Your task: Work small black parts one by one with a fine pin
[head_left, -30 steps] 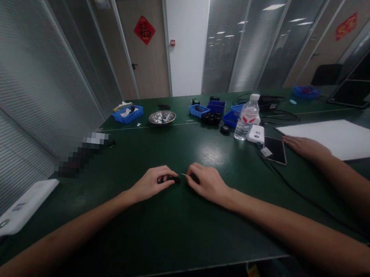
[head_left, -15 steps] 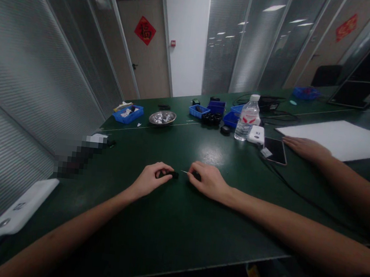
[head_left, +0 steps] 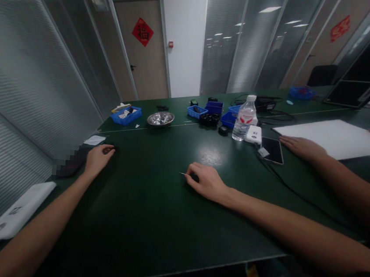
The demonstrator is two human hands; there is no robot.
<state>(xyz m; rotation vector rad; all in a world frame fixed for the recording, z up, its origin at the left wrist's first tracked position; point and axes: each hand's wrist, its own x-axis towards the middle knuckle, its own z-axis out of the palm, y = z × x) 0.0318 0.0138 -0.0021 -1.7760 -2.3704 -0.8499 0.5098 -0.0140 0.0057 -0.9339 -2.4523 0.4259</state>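
My left hand [head_left: 97, 160] is at the left of the dark green table, its fingers closed around a small black object [head_left: 114, 148] that they mostly cover. A white paper slip [head_left: 95, 140] lies just beyond this hand. Nearer the middle, my right hand [head_left: 206, 181] rests on the table with fingers curled in a pinch. Out of its fingertips a thin metal-tipped tool [head_left: 182, 173] points left; the rest of the tool is hidden inside the hand.
A steel bowl [head_left: 160, 118], a blue basket [head_left: 126, 115] and several blue trays [head_left: 197, 111] stand farther back. Right of them are a water bottle [head_left: 244, 118], a white device [head_left: 253, 134] and a phone [head_left: 272, 150]. Another person's hand [head_left: 303, 147] lies by a white board [head_left: 331, 132].
My left hand has moved away from my right hand, to the far left, where the black object was in its fingers before too. My right hand stays nearly in place with the tool.
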